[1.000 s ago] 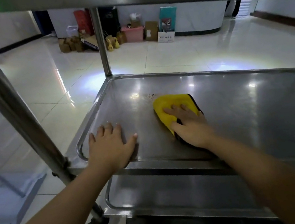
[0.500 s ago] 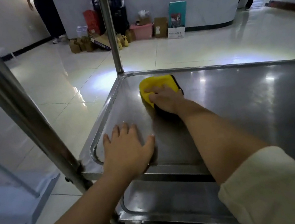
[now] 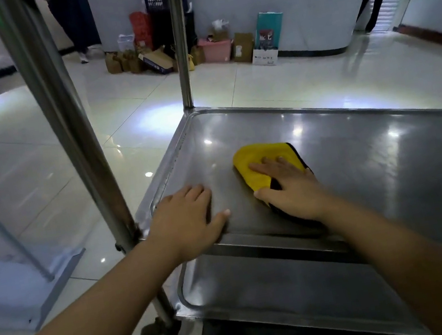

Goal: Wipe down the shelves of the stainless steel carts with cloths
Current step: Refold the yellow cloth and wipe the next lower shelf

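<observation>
Head view
Right hand: our right hand (image 3: 290, 185) lies flat, fingers spread, pressing the yellow cloth (image 3: 260, 166) onto the middle shelf (image 3: 375, 170), gripping nothing.
Left hand: our left hand (image 3: 188, 222) rests palm-down, fingers straight, at the shelf's near-left corner, just inside the raised rim.
Cloth: left of shelf centre, apart from every rim.
Open room: bare steel spreads right and toward the far rim.
Edges: the corner post (image 3: 68, 134) stands just left of our left hand; the lower shelf (image 3: 263, 286) lies beneath.
</observation>
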{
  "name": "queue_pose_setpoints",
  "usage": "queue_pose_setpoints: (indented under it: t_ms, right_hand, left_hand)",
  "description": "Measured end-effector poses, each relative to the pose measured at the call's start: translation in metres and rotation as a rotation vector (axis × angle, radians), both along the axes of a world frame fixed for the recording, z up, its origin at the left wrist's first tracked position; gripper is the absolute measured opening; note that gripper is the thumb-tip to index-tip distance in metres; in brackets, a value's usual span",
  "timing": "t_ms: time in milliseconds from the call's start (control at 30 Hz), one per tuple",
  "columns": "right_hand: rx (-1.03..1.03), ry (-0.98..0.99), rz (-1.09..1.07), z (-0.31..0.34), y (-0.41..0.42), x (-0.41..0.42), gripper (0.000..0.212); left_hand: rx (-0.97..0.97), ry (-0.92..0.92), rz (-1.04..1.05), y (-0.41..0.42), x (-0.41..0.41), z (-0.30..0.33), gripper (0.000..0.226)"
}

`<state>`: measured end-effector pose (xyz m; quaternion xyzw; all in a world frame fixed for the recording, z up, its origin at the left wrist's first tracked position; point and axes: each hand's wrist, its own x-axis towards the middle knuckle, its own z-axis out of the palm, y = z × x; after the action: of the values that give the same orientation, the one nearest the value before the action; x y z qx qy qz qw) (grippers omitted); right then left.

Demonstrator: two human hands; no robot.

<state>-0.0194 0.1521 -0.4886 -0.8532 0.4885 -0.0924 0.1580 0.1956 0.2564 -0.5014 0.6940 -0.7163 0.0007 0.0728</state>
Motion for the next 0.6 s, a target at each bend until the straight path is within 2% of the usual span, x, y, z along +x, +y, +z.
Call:
queue_pose_setpoints:
  t_ms: [133, 233, 400, 500, 600]
  right_hand:
    - [0.019, 0.025, -0.132, 0.003, -0.037, 0.046, 0.055]
    - [0.033, -0.051, -0.137, 0.004, -0.064, 0.096, 0.05]
    - [0.03, -0.051, 0.099, 0.001, -0.077, 0.176, 0.044]
    - [0.063, -0.183, 0.158, -0.002, -0.064, 0.167, 0.041]
    - [0.055, -0.233, 0.251, -0.01, -0.04, 0.133, 0.039]
  left_hand:
    - [-0.047, 0.026, 0.067, 0.021, 0.003, -0.009, 0.079]
    - [-0.068, -0.003, 0.17, 0.018, -0.003, -0.009, 0.085]
    - [-0.049, -0.011, 0.251, 0.012, 0.0, -0.014, 0.095]
    - [-0.043, -0.012, 0.251, 0.01, 0.002, -0.014, 0.096]
    - [-0.05, 0.006, 0.227, 0.012, 0.002, -0.014, 0.096]
